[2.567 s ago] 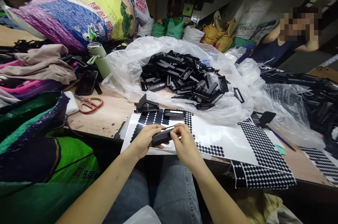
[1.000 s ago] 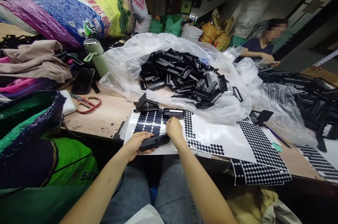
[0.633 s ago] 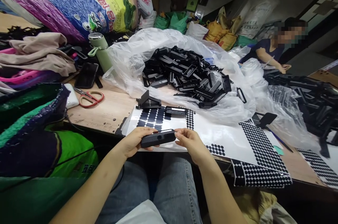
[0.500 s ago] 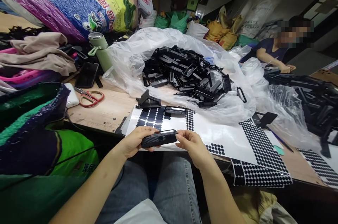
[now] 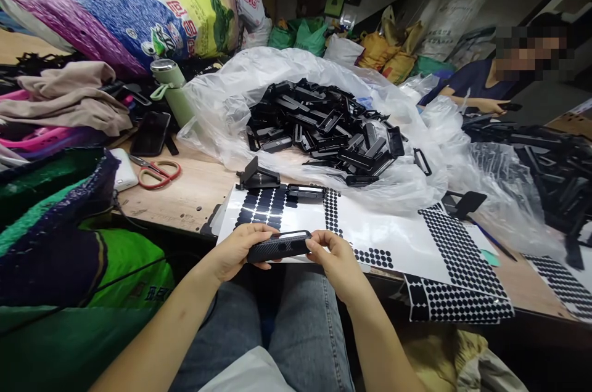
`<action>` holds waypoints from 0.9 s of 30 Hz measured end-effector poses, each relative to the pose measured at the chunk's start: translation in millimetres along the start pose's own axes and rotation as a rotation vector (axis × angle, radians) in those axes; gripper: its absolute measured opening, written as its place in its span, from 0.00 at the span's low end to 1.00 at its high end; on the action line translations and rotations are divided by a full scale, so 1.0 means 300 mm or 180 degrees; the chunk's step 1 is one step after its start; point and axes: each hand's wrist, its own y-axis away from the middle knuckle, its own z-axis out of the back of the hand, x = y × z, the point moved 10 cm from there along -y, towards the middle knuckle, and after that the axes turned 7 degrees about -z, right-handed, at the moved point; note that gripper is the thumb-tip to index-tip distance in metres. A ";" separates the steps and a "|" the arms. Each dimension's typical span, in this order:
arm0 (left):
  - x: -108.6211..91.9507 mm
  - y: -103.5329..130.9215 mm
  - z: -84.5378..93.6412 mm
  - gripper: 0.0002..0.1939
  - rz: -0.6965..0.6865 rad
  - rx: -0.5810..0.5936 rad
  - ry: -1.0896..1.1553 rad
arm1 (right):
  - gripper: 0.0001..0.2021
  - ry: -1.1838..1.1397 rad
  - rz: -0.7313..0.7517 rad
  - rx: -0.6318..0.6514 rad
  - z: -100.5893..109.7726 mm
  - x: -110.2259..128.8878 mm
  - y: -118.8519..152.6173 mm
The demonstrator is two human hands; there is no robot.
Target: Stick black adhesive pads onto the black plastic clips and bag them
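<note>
A long black textured plastic part (image 5: 279, 247) is held level between my hands, over the front edge of the table. My left hand (image 5: 240, 250) grips its left end, thumb on top and fingers beneath. The fingers of my right hand (image 5: 330, 253) pinch its right end. Just beyond lies a white sheet with black stickers (image 5: 263, 207), with a black folding stand (image 5: 258, 175) and a narrow black frame (image 5: 306, 192) resting on it. Behind them a heap of black plastic parts (image 5: 324, 127) fills an open clear plastic bag (image 5: 208, 108).
Red-handled scissors (image 5: 160, 174), a phone (image 5: 150, 133) and a green flask (image 5: 172, 90) stand or lie at the left. More sticker sheets (image 5: 462, 256) hang over the table edge at the right. A person (image 5: 485, 84) at the far right holds a dark piece.
The view has shifted slightly. The black part is tilted a little differently between my hands. The person at the right now has a dark piece in the hand.
</note>
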 end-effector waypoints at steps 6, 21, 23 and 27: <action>-0.001 -0.002 -0.002 0.13 -0.0008 0.0042 -0.0029 | 0.13 -0.0052 -0.0015 0.0029 0.003 -0.004 0.004; -0.008 0.010 -0.014 0.13 -0.0035 0.0042 -0.0065 | 0.12 0.0166 0.0077 -0.0085 0.011 0.006 0.023; -0.010 0.010 -0.014 0.13 -0.0041 0.0039 -0.0072 | 0.12 0.0288 0.0126 -0.0145 0.012 0.014 0.026; -0.004 0.007 -0.016 0.14 -0.0046 0.0067 -0.0068 | 0.12 0.0460 0.0167 -0.0286 0.018 0.025 0.030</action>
